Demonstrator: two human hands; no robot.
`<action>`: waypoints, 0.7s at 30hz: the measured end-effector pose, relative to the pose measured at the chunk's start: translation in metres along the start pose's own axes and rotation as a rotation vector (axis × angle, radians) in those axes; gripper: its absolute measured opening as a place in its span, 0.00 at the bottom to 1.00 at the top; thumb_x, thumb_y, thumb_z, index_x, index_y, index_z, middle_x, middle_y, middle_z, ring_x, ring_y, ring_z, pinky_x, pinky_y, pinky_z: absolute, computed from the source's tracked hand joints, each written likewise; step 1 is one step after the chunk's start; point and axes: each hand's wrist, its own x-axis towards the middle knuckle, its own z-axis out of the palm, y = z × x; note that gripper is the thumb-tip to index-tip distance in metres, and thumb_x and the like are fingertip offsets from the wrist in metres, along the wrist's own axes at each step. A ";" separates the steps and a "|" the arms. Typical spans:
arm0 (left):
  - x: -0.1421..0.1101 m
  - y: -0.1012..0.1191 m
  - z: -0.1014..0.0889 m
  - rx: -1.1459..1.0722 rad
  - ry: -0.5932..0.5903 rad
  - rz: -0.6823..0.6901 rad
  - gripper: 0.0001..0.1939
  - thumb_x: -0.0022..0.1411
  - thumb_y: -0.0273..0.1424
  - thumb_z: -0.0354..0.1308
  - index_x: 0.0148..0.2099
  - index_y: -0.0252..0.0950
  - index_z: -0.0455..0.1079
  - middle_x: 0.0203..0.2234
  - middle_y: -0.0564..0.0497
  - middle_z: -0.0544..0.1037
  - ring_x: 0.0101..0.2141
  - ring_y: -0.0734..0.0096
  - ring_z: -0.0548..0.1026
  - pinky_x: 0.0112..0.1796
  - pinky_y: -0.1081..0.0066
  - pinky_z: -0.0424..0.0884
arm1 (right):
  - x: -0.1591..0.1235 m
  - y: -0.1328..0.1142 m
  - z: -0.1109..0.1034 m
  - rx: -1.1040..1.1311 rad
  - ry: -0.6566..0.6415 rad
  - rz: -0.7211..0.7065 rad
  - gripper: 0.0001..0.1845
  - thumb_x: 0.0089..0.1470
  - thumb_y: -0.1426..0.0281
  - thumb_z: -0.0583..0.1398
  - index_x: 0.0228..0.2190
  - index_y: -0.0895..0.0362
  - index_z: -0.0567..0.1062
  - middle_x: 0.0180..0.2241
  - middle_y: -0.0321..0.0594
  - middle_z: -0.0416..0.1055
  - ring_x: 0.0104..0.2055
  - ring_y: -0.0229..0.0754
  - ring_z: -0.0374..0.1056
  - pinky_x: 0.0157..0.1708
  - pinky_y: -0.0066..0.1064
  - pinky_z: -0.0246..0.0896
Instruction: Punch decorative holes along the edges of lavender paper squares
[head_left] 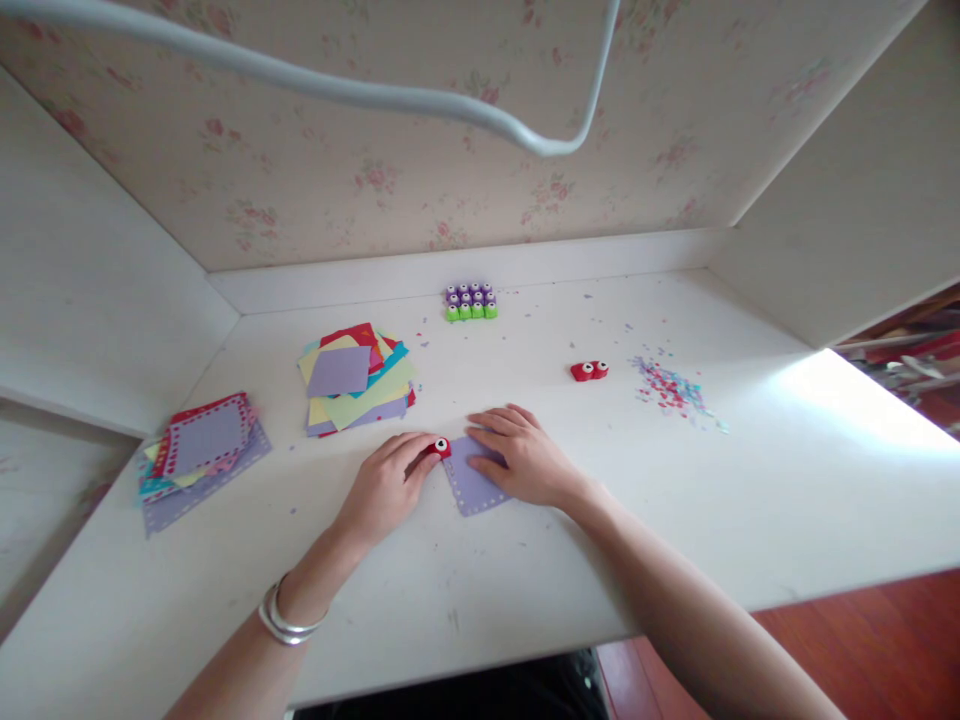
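Observation:
My left hand [386, 485] pinches a small red craft punch [441, 447] with a white button on top, at the upper left corner of a purple paper sheet [472, 490]. A row of small punched shapes runs along the sheet's left and lower edges. My right hand [525, 455] lies flat on the right part of the sheet, fingers stretched out to the left, covering its right side and part of the top. Whether the punch's slot is around the paper edge is too small to tell.
Loose coloured sheets [360, 385] lie behind my left hand; punched-edge sheets [206, 445] are stacked at far left. Several purple and green punches [471, 300] stand near the wall. Two red punches [589, 371] and paper confetti [675, 390] are at right. A white cable [360, 95] hangs above.

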 end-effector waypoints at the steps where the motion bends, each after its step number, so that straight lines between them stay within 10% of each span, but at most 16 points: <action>1: 0.000 0.000 0.000 0.001 0.003 0.003 0.10 0.67 0.33 0.53 0.48 0.40 0.72 0.42 0.48 0.79 0.43 0.65 0.76 0.47 0.63 0.74 | 0.000 -0.001 0.001 -0.004 0.005 0.002 0.19 0.59 0.63 0.59 0.51 0.52 0.73 0.55 0.43 0.69 0.57 0.47 0.63 0.60 0.46 0.51; 21: 0.001 0.002 -0.001 0.002 -0.004 -0.018 0.10 0.66 0.33 0.55 0.49 0.40 0.71 0.42 0.49 0.79 0.44 0.65 0.76 0.48 0.64 0.73 | 0.000 -0.003 0.007 -0.007 0.054 0.050 0.16 0.61 0.67 0.56 0.50 0.53 0.74 0.54 0.43 0.70 0.57 0.48 0.63 0.61 0.46 0.50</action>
